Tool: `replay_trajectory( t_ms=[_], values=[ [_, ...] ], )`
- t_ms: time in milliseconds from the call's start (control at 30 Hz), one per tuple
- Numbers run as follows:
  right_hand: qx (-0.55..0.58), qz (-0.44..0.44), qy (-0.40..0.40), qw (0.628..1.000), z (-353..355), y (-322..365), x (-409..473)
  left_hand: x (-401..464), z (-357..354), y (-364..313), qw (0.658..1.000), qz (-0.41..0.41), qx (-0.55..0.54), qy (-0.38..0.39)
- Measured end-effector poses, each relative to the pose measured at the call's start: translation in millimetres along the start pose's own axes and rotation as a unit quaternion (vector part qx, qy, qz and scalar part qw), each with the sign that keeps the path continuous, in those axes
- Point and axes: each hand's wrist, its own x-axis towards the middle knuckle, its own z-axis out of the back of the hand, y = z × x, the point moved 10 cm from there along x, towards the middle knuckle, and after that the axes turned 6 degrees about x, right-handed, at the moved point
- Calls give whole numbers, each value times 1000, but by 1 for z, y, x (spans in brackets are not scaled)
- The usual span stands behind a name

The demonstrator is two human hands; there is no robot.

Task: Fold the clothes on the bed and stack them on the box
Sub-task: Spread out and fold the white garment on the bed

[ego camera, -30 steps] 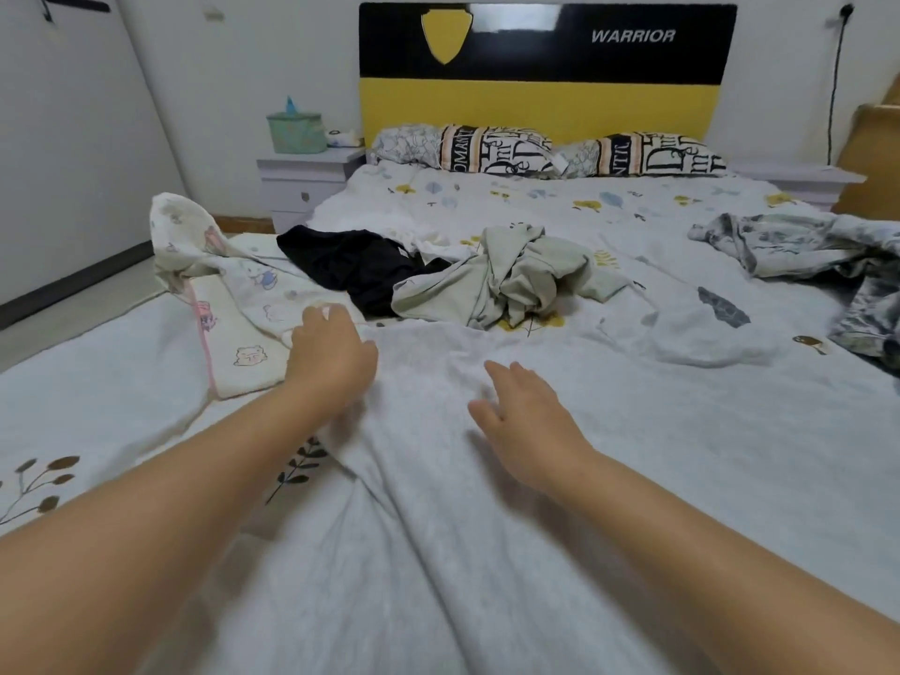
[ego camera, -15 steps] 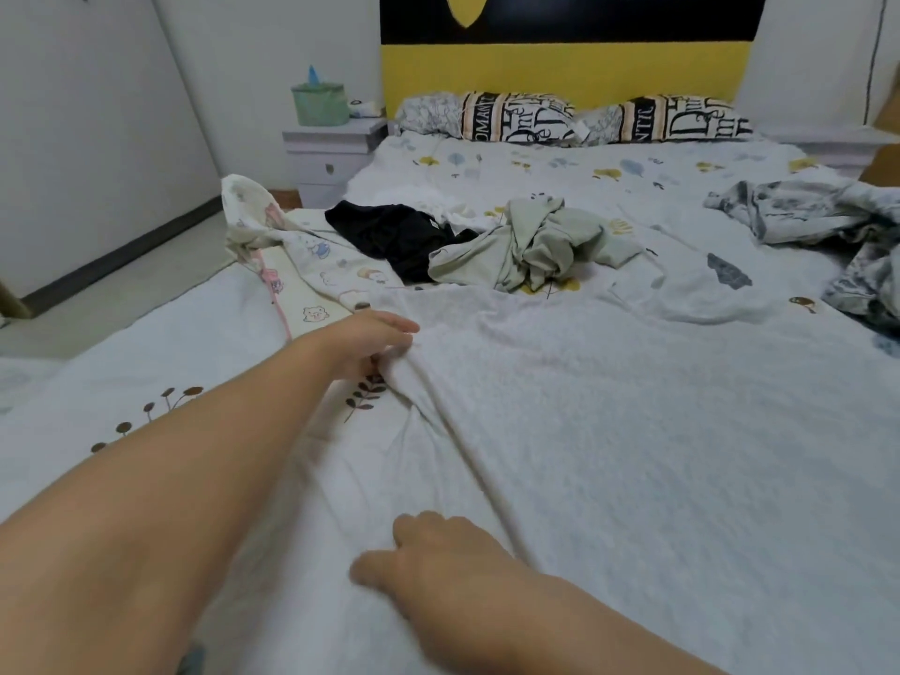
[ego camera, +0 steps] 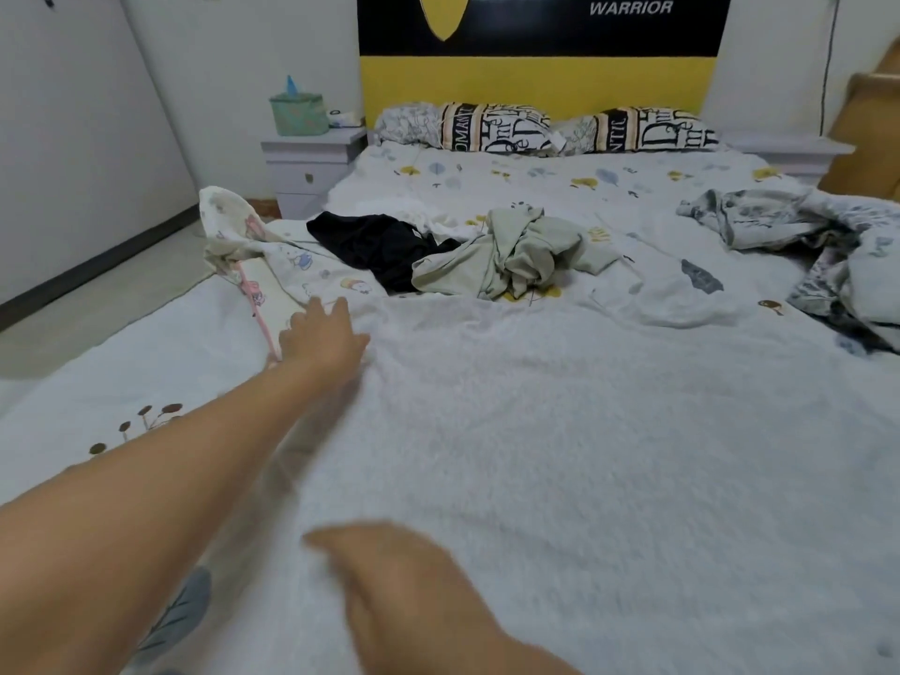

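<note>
L hand (ego camera: 324,336) farther up towel (ego camera: 560,431) edge

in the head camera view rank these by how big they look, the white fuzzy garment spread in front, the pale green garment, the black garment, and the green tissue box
1. white fuzzy garment, by far the largest, though it lies nearest the camera
2. pale green garment
3. black garment, partly covered, so its rank against the green one is unsure
4. green tissue box, the smallest and farthest

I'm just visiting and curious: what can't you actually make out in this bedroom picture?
- Head view, right hand: motion-blurred, fingers unclear.
- Left hand: fingertips hidden behind it.
- Black garment: crumpled, type unclear.
- Box: none identifiable in view.
- Headboard: top cut off by the edge.
</note>
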Motion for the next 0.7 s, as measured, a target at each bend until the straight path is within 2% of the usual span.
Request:
replay_trajectory(
  t_ms=[33,67,100,167,233,300,433,567,633,700],
  values=[
    [-53,21,-106,993,33,-3,-3,-5,1,-13,999,-28,13,-22],
    [-134,-11,-150,980,60,-11,-4,-13,-1,-30,997,-69,25,-36],
    [-196,-75,-158,965,80,-28,-2,-22,-7,-48,992,-114,38,-39],
    [-246,-260,-63,931,92,-90,-5,-41,-30,-73,983,-173,64,-15],
    [-297,-344,-39,890,110,-128,-19,-50,-60,-72,981,-173,82,39],
    [-281,-388,-38,877,116,-157,-37,-52,-85,-61,979,-150,97,93],
    [-201,-388,0,899,107,-175,-54,-52,-89,-58,976,-134,139,105],
    [-113,-343,-23,932,140,-162,-58,-80,-53,-100,966,-180,182,40],
    [-163,-331,-53,928,173,-156,-78,-112,-38,-135,962,-231,143,28],
    [-245,-357,-77,898,202,-166,-109,-146,-34,-171,954,-280,101,44]
  ],
)
